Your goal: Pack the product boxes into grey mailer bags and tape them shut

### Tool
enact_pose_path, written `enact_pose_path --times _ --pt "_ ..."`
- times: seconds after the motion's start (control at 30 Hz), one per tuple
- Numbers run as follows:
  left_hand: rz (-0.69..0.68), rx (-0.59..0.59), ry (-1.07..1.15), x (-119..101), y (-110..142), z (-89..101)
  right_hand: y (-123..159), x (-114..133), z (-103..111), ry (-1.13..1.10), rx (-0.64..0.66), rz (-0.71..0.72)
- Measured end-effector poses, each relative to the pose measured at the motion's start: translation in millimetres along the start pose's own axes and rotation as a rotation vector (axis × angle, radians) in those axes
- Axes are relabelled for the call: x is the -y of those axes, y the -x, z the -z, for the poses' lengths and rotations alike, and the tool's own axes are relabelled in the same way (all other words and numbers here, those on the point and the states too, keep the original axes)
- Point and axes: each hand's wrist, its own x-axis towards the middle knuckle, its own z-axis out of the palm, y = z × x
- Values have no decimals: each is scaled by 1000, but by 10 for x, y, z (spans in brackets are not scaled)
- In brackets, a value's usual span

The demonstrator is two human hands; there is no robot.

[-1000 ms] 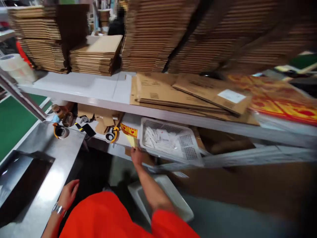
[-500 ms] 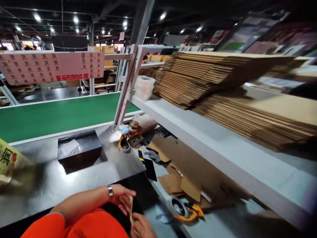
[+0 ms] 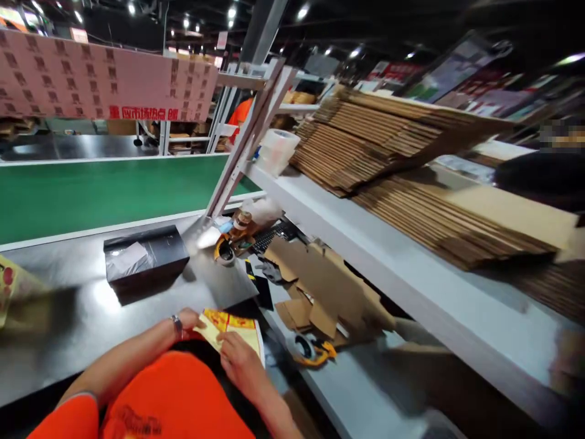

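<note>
A flat yellow piece with red and orange print (image 3: pixel 244 337) is between my hands, just in front of my body; whether it is a bag or a sheet, I cannot tell. My left hand (image 3: pixel 188 321), a watch on its wrist, pinches the near left corner. Fingers of my right hand (image 3: pixel 238 358) are closed on its lower edge. Beyond my left forearm, on the metal table (image 3: pixel 150 323), lies a black box (image 3: pixel 146 259) with a pale label under clear film. A yellow printed bag (image 3: pixel 11 286) is partly visible at the left edge.
Tape dispensers stand at the table corner (image 3: pixel 225 251) and on the lower right surface (image 3: pixel 315 352). Cardboard scraps (image 3: pixel 320 292) lie under a white shelf (image 3: pixel 365 244) loaded with flat cartons (image 3: pixel 388 140) and tape rolls (image 3: pixel 278 149). A green conveyor belt (image 3: pixel 105 189) runs behind.
Both hands have moved apart and upward, and the yellow piece now shows its printed face spread out. Before, it appeared nearly edge-on. My head view has shifted a little.
</note>
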Motion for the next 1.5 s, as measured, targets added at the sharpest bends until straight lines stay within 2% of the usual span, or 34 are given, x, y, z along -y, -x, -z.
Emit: enact_pose_path --times 0.1,0.2,0.3,0.43,0.6,0.73,0.8,0.9,1.03,1.17,1.27,1.33,1.43,1.5 --pt "-50 -30 75 -94 188 107 -115 139 149 -97 -19 -66" --pt "-151 -40 102 -213 362 239 -304 196 124 -90 -197 -110" --pt "-251 -21 61 -317 526 352 -570 183 -91 -10 -290 -70" --pt "-323 -15 -19 -376 683 497 -871 161 -503 47 -220 -26" --pt "-414 -61 7 -391 722 686 -1004 237 -968 67 -235 -113" --pt "-444 -40 -53 -417 702 813 -1083 319 -1170 75 -322 -165" --pt "-497 -21 -169 -448 713 874 -1141 330 -1162 58 -341 -128" --pt "-569 -35 -406 -505 762 960 -1216 303 -1027 -6 -319 -51" --pt "-556 -20 -674 -546 814 1057 -1261 234 -764 -58 -231 -18" --pt "-525 38 -840 -563 792 1133 -1290 274 -573 -96 -106 -82" --pt "-522 75 -876 -597 761 1192 -1340 425 -532 -173 -35 -188" --pt "-513 97 -864 -616 736 1253 -1401 519 -543 -235 -48 -317" --pt "-471 101 -809 -600 677 1417 -1553 502 -515 -380 -217 -630" --pt "-396 67 -779 -548 626 1574 -1700 344 -401 -463 -393 -800"
